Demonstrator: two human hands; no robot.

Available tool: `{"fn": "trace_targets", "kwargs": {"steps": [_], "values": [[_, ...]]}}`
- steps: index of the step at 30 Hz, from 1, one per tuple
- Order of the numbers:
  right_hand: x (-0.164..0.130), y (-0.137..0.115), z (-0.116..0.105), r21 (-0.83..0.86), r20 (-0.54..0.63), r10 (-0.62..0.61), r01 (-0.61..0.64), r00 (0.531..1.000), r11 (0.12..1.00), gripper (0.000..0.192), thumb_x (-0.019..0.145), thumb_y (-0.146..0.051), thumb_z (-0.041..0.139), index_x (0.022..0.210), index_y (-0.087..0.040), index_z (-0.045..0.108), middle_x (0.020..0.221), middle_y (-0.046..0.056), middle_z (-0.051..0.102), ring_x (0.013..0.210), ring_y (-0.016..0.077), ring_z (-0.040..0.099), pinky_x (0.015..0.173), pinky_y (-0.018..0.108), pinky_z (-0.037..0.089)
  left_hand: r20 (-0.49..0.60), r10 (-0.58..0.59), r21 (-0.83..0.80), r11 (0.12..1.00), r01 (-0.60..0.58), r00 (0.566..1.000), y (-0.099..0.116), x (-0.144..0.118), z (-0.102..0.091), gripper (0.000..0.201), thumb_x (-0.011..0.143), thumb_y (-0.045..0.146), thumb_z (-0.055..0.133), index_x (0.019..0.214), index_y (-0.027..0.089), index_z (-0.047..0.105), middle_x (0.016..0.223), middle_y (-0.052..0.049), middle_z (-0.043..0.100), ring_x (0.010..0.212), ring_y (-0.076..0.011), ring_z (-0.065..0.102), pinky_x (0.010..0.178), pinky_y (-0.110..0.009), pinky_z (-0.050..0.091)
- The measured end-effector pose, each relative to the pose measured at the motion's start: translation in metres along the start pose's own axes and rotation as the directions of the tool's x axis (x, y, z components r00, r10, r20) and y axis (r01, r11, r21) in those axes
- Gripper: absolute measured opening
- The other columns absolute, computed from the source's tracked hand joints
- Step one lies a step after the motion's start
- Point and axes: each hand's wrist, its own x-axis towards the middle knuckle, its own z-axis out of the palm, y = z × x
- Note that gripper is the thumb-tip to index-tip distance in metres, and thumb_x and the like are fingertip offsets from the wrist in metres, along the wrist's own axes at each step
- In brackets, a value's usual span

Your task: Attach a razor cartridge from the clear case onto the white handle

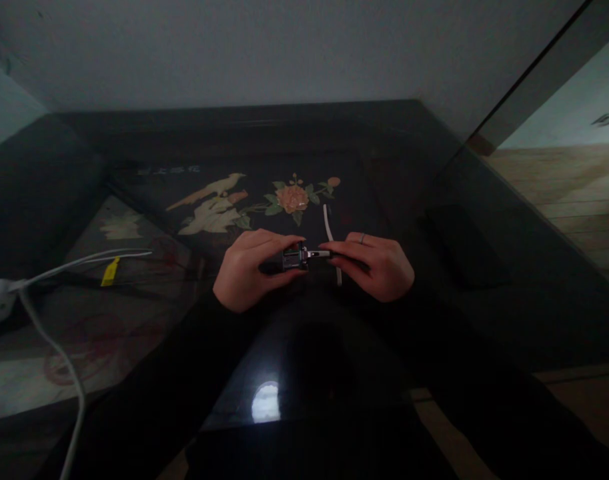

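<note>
Left hand (247,270) grips a small dark metal device (295,257); right hand (377,265) pinches its silvery end, seemingly mid-adjustment. A white strip (328,230) lies untouched just beyond the right fingers.

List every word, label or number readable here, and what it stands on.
None can be read.
Pale marks on the dark glossy painted table, left of the bird: too blurred.
Yellow tag on the white cable: no print legible.
Small dark metal device in both hands: nothing legible.

Two hands (249,273) (377,265), one small metal tool (299,257), one white strip (330,240), one ring (362,238) (right hand), one white cable (59,360).
</note>
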Motion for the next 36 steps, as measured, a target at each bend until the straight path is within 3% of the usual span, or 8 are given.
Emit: {"fn": "trace_targets", "kwargs": {"steps": [6, 12, 16, 19, 24, 28, 32, 36], "values": [[0.002, -0.004, 0.0, 0.088, -0.048, -0.005, 0.009, 0.999, 0.996, 0.024, 0.092, -0.025, 0.051, 0.107, -0.016, 0.068, 0.088, 0.006, 0.07, 0.075, 0.0149, 0.064, 0.068, 0.026, 0.049, -0.009, -0.085, -0.186, 0.979, 0.082, 0.996, 0.002, 0.001, 0.0, 0.039, 0.074, 0.031, 0.074, 0.11, 0.016, 0.068, 0.094, -0.007, 0.072, 0.086, -0.0189, 0.066, 0.082, -0.03, 0.05], [0.004, -0.011, 0.002, 0.217, -0.06, -0.006, 0.019, 0.998, 0.976, 0.019, 0.091, -0.022, 0.052, 0.104, -0.016, 0.065, 0.091, 0.006, 0.072, 0.078, 0.015, 0.066, 0.07, 0.026, 0.051, -0.081, -0.171, -0.469, 0.876, 0.113, 0.982, -0.001, -0.005, 0.01, 0.045, 0.072, 0.034, 0.074, 0.114, 0.019, 0.067, 0.099, -0.009, 0.072, 0.091, -0.0203, 0.065, 0.085, -0.033, 0.05], [0.004, -0.013, 0.003, 0.249, -0.063, 0.003, 0.013, 0.998, 0.968, 0.019, 0.091, -0.021, 0.052, 0.103, -0.015, 0.065, 0.093, 0.006, 0.072, 0.08, 0.0152, 0.066, 0.07, 0.026, 0.051, -0.088, -0.211, -0.551, 0.825, 0.129, 0.974, -0.003, -0.007, 0.015, 0.046, 0.073, 0.036, 0.074, 0.115, 0.019, 0.067, 0.101, -0.009, 0.071, 0.092, -0.0207, 0.065, 0.085, -0.033, 0.05], [0.004, -0.012, 0.001, 0.215, -0.054, 0.001, 0.011, 0.999, 0.976, 0.02, 0.091, -0.022, 0.051, 0.105, -0.015, 0.065, 0.092, 0.006, 0.072, 0.078, 0.0148, 0.066, 0.07, 0.026, 0.05, -0.081, -0.178, -0.502, 0.857, 0.114, 0.981, -0.001, -0.005, 0.011, 0.046, 0.073, 0.034, 0.074, 0.115, 0.018, 0.066, 0.102, -0.009, 0.071, 0.091, -0.0203, 0.065, 0.084, -0.032, 0.05], [0.003, -0.006, -0.001, 0.113, -0.008, 0.015, -0.014, 1.0, 0.993, 0.024, 0.092, -0.025, 0.05, 0.108, -0.017, 0.066, 0.09, 0.006, 0.07, 0.077, 0.0153, 0.064, 0.07, 0.026, 0.049, -0.014, -0.095, -0.226, 0.97, 0.089, 0.995, 0.002, 0.0, 0.002, 0.04, 0.074, 0.029, 0.073, 0.112, 0.016, 0.067, 0.096, -0.008, 0.072, 0.088, -0.0195, 0.065, 0.084, -0.032, 0.05], [0.001, -0.002, 0.001, 0.046, 0.042, 0.051, -0.053, 0.998, 0.998, 0.025, 0.091, -0.027, 0.05, 0.106, -0.018, 0.068, 0.09, 0.006, 0.07, 0.078, 0.0173, 0.064, 0.069, 0.028, 0.048, 0.022, -0.049, -0.076, 0.996, 0.051, 0.999, 0.0, 0.001, 0.001, 0.036, 0.075, 0.028, 0.072, 0.109, 0.017, 0.067, 0.097, -0.009, 0.073, 0.089, -0.0205, 0.065, 0.084, -0.035, 0.05], [0.002, -0.003, 0.001, 0.082, 0.031, 0.056, -0.058, 0.998, 0.995, 0.023, 0.091, -0.025, 0.051, 0.105, -0.017, 0.067, 0.091, 0.007, 0.07, 0.078, 0.0172, 0.065, 0.069, 0.028, 0.048, 0.033, -0.069, -0.104, 0.992, 0.073, 0.997, 0.0, 0.001, -0.001, 0.037, 0.075, 0.029, 0.072, 0.11, 0.018, 0.067, 0.097, -0.007, 0.072, 0.089, -0.0194, 0.065, 0.084, -0.033, 0.05], [0.004, -0.01, 0.001, 0.218, 0.005, 0.035, -0.035, 0.999, 0.975, 0.019, 0.091, -0.023, 0.051, 0.104, -0.017, 0.063, 0.094, 0.006, 0.071, 0.082, 0.0163, 0.066, 0.073, 0.027, 0.049, -0.012, -0.111, -0.259, 0.96, 0.104, 0.994, 0.001, -0.001, -0.001, 0.041, 0.075, 0.032, 0.072, 0.113, 0.018, 0.066, 0.098, -0.007, 0.071, 0.09, -0.0187, 0.065, 0.085, -0.032, 0.05]]}}
